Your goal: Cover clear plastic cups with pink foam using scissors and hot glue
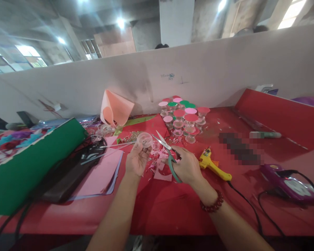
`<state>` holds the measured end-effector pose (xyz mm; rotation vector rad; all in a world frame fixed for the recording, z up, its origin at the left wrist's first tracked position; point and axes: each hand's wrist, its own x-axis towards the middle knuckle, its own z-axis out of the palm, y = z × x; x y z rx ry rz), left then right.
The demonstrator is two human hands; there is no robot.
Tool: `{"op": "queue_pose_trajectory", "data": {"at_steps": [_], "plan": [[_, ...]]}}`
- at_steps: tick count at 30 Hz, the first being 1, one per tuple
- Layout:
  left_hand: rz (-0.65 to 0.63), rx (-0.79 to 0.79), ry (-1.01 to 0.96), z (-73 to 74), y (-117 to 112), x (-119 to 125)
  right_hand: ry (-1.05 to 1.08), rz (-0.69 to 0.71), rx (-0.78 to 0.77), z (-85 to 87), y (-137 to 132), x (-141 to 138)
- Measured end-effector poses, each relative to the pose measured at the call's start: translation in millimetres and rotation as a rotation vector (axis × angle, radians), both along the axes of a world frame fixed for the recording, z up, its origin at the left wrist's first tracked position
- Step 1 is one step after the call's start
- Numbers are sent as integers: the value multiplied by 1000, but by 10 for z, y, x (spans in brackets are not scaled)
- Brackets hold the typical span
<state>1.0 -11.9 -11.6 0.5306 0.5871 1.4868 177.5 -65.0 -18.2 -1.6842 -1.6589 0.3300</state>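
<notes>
A small clear plastic cup (pixel 144 139) is pinched in my left hand (pixel 136 161), its round opening turned towards me. My right hand (pixel 187 164) grips a pair of scissors (pixel 170 153) by its green handles, the blades parted and pointing at the cup's right side. Below the hands lie pink paper scraps (pixel 162 174) and small cut bits. Behind them stand several stacked clear cups (pixel 190 137) topped with red, pink and green paper discs.
Right of my hand lies a yellow glue gun (pixel 215 168) with a black cord. A purple power strip (pixel 290 184) sits further right. On the left are a black bag (pixel 68 177), pink paper sheets (pixel 98 174) and a green board (pixel 39 164). A white partition (pixel 211 73) runs along the back.
</notes>
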Motion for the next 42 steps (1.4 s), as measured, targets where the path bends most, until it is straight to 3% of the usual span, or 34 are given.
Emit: {"op": "queue_pose_trajectory", "data": {"at_steps": [9, 14, 20, 25, 31, 42], "plan": [[14, 89, 103, -26, 17, -4, -60, 79, -31, -37, -7, -25], [24, 165, 139, -56, 26, 5, -100, 0, -62, -52, 16, -8], [9, 115, 91, -54, 25, -4, -75, 77, -34, -51, 15, -5], [-42, 115, 73, -44, 9, 7, -42, 12, -19, -54, 26, 14], [-3, 82, 73, -29, 2, 16, -27, 98, -53, -30, -3, -38], [-16, 111, 95, -37, 7, 3, -15, 102, -90, -23, 24, -17]]}}
